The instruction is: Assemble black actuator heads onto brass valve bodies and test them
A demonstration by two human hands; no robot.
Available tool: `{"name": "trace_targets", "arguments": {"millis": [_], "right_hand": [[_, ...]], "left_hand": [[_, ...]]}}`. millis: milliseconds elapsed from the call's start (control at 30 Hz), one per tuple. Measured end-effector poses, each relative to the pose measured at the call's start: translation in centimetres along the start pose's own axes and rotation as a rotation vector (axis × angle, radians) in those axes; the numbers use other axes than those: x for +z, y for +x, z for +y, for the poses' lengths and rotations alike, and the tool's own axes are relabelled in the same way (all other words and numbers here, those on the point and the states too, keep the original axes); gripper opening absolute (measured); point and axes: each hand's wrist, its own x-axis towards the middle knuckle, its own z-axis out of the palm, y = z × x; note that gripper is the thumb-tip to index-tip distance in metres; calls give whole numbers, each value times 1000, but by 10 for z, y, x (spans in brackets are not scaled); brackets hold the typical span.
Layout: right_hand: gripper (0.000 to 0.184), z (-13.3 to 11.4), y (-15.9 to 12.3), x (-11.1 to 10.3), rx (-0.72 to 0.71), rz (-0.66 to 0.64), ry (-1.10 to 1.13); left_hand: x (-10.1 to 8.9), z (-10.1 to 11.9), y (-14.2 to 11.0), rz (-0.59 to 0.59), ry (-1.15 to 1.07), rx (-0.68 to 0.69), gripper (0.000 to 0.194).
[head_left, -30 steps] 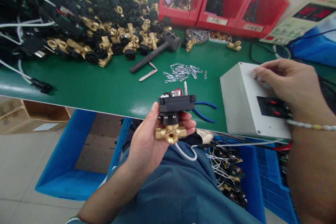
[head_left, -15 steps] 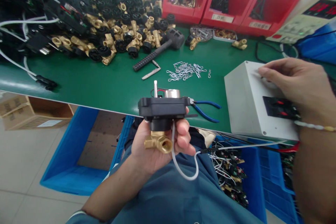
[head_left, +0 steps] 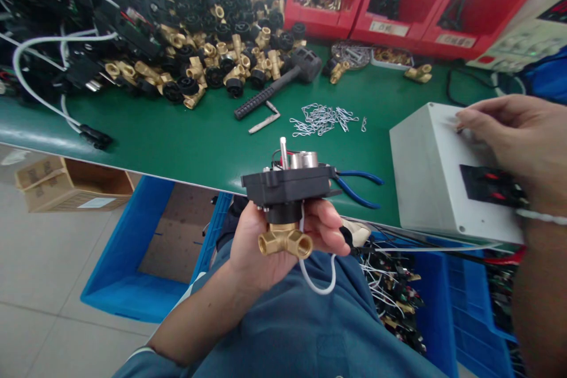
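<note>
My left hand [head_left: 261,248] is closed around a motorized valve [head_left: 287,186], held upright in front of my body. It has a black actuator housing, a metal motor and a thin metal shaft on top, and a brass body [head_left: 286,240] with two threaded ports facing me. A white cable [head_left: 325,291] loops down from it past my fingers. Over at the right, my right hand [head_left: 514,130] pinches a small switch at the top of a grey control box [head_left: 425,171]; the fingers mostly hide it. Below that hand, a black terminal block [head_left: 487,183] with red tabs is on the box.
Blue-handled pliers [head_left: 361,189], a pile of spring clips [head_left: 325,120] and a black mallet [head_left: 279,82] lie on the green bench [head_left: 186,142]. Behind are brass valve bodies [head_left: 234,62] and red bins [head_left: 328,20]. Blue crates [head_left: 128,301] stand below.
The valve has turned and tilted in my left hand, so both brass ports now point toward me. My right hand stays at the box. The whole view has shifted slightly.
</note>
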Motion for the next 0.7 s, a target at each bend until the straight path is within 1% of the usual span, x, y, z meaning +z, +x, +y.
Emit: {"name": "trace_targets", "arguments": {"millis": [100,167,200,233,333,400,467,600,700], "right_hand": [[11,-1,1,0,12,-3,-16],[12,0,2,0,7,-8,-2],[13,0,2,0,-3,-8,9],[14,1,3,1,-11,-10,22],[18,4,4,1,-7,-1,59],[21,5,5,2,-6,-3,76],[22,5,6,2,-10,-14,78],[24,2,4,2,-8,-30,81],[22,-2,3,1,-7,-32,99]], "left_hand": [[3,-1,2,80,110,21,38],[5,-4,3,112,138,31,47],[5,-6,3,138,150,49,48],[5,-8,4,178,168,88,47],[4,-15,2,289,313,278,33],[2,-19,0,296,420,353,33],[1,-22,-3,282,483,354,35],[1,-22,-7,306,509,367,35],[3,-21,-8,297,505,392,34]]}}
